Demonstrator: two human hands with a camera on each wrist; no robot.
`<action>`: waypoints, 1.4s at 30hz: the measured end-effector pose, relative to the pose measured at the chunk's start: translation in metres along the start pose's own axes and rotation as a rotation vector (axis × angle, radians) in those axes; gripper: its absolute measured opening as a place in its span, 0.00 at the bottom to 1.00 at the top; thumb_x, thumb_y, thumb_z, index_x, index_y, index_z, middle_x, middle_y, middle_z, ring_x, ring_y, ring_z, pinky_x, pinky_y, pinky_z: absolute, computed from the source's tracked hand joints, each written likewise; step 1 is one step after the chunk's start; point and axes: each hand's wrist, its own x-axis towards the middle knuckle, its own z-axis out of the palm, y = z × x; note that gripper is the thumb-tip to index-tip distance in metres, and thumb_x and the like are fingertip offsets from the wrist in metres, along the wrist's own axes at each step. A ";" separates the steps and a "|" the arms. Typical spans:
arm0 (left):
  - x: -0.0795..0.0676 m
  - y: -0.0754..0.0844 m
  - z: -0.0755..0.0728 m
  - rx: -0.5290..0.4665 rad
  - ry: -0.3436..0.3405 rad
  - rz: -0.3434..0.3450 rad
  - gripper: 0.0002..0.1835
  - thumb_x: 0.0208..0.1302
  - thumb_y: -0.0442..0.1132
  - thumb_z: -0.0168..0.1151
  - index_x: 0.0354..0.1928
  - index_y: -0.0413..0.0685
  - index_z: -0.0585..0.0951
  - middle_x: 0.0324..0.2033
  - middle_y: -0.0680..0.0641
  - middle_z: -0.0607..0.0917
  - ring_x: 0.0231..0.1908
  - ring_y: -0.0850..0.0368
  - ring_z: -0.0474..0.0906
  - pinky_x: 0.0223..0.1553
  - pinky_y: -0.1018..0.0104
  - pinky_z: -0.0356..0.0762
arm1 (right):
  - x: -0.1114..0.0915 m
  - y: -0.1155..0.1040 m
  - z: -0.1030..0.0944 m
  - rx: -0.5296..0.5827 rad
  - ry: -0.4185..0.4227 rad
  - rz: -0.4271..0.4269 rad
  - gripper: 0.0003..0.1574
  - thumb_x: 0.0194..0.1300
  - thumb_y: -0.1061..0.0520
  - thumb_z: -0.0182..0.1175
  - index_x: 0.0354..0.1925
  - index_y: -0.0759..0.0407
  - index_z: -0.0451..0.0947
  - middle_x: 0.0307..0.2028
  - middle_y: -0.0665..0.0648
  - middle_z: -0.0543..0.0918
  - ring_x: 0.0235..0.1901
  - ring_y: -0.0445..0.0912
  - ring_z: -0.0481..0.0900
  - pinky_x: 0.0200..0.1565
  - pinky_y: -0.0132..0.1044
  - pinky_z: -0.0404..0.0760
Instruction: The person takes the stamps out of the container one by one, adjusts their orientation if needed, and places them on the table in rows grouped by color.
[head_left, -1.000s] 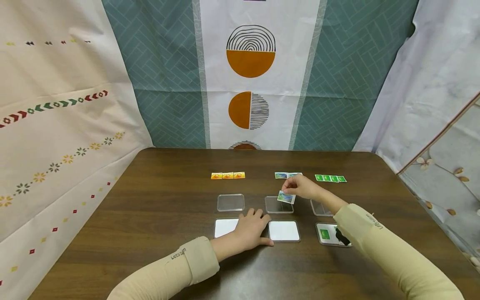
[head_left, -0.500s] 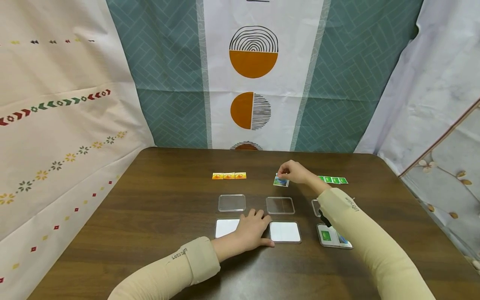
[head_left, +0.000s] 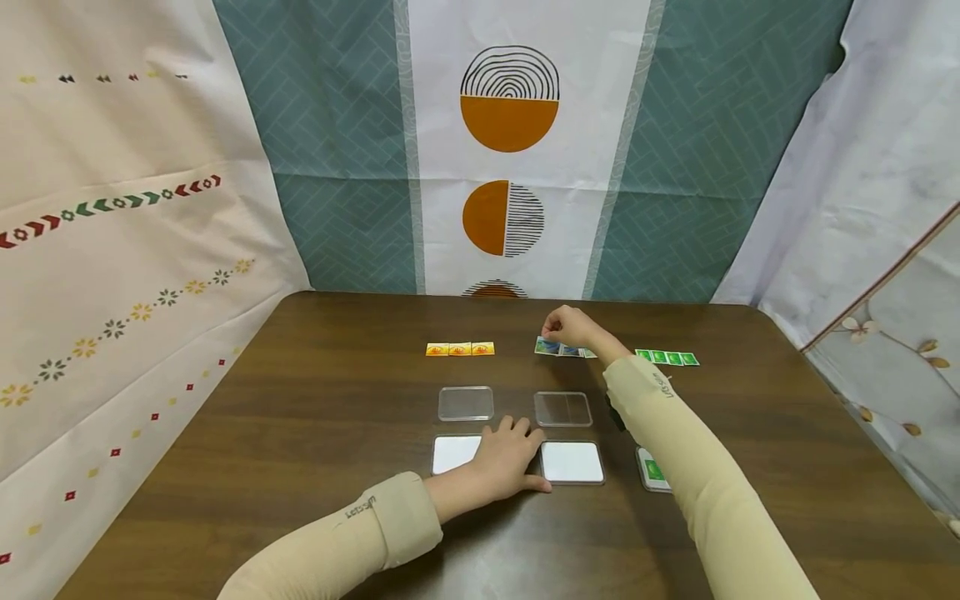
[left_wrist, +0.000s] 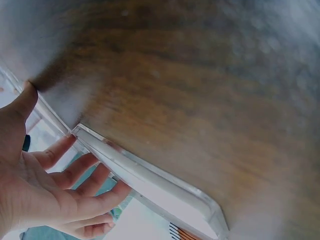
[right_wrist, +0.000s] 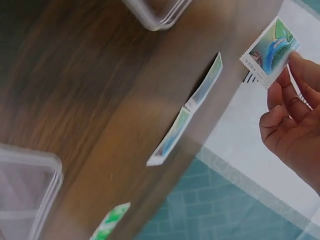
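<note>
My right hand [head_left: 576,327] is at the far side of the table, pinching a perforated postage stamp [right_wrist: 271,53] with a blue-and-green landscape between thumb and fingers. It is at the left end of a short row of blue stamps [head_left: 572,352], two of which lie apart from the hand in the right wrist view. My left hand [head_left: 504,458] rests with spread, relaxed fingers between two clear cases holding white cards, the left case [head_left: 455,454] and the right case [head_left: 572,462]. In the left wrist view its fingertips touch the edge of a case [left_wrist: 150,175].
Orange stamps [head_left: 460,349] lie in a row at the back left, green stamps [head_left: 667,358] at the back right. Two clear lids [head_left: 466,404] are in the middle. A case with a green stamp [head_left: 654,470] sits at the right, partly hidden by my right sleeve.
My right hand has carried the stamp from over the middle clear lid back and left to the left end of the blue row. My left hand has stayed in place.
</note>
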 end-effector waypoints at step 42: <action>-0.002 0.004 -0.006 0.092 -0.006 0.013 0.34 0.46 0.69 0.63 0.49 0.54 0.75 0.42 0.50 0.77 0.43 0.54 0.72 0.32 0.57 0.75 | 0.060 0.039 0.041 0.044 -0.060 0.183 0.07 0.61 0.60 0.62 0.33 0.65 0.82 0.39 0.63 0.84 0.42 0.55 0.79 0.47 0.47 0.77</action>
